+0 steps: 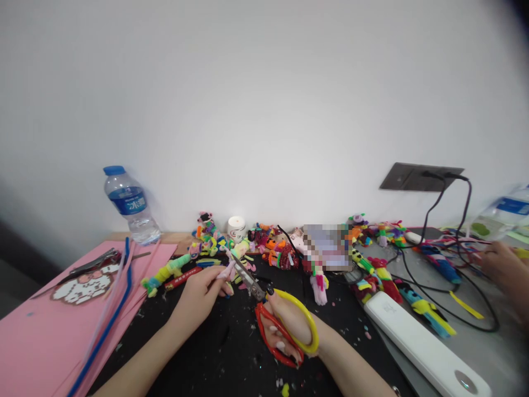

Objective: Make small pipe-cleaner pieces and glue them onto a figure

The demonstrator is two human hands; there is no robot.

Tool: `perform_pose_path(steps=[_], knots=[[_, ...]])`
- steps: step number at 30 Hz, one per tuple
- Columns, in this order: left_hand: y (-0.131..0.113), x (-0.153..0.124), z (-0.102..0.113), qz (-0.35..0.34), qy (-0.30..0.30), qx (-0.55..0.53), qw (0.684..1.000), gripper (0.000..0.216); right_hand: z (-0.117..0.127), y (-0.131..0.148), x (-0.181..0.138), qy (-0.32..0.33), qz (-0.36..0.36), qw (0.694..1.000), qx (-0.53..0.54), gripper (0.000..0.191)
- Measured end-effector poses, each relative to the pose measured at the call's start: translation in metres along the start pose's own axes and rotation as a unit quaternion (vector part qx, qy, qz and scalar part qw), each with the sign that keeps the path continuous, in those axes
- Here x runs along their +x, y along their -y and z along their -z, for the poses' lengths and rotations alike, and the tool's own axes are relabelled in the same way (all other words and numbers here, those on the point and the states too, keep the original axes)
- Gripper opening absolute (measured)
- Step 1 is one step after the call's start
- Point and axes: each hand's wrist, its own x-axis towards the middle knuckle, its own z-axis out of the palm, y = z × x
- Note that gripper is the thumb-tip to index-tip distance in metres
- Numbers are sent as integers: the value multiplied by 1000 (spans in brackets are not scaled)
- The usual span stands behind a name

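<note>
My left hand pinches a small pale lilac pipe-cleaner piece above the black mat. In my right hand are scissors with one yellow and one red handle loop, my fingers through the loops. Their metal blades point up and left, with the tips at the lilac piece; whether they touch it I cannot tell. Behind my hands lie several colourful pipe-cleaner figures. A yellow-green fuzzy length rests left of my left hand.
A pink board carries blue pipe cleaners at left, with a water bottle behind. At right are a long white device, black cables and another person's hand. A white paper cup stands near the wall.
</note>
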Motion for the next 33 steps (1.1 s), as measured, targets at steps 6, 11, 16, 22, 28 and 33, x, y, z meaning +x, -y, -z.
perform_pose_path(steps=[6, 11, 16, 22, 28, 33], knots=[[2, 0, -3, 75, -27, -77, 994, 25, -3, 0, -1, 4, -2, 1000, 23, 62], [1, 0, -2, 109, -16, -130, 985, 22, -6, -2, 0, -16, 5, 1000, 22, 64], [0, -1, -3, 106, 14, -156, 982, 26, -5, -7, 4, -21, 30, 999, 18, 65], [2, 0, -7, 130, 30, -167, 977, 27, -1, -13, 7, -11, 52, 999, 1, 65], [7, 1, 0, 135, -20, -45, 990, 31, 0, -12, 6, -29, 38, 999, -10, 64], [10, 4, 14, 53, -115, 264, 956, 23, -1, -9, 4, -35, 42, 998, -8, 64]])
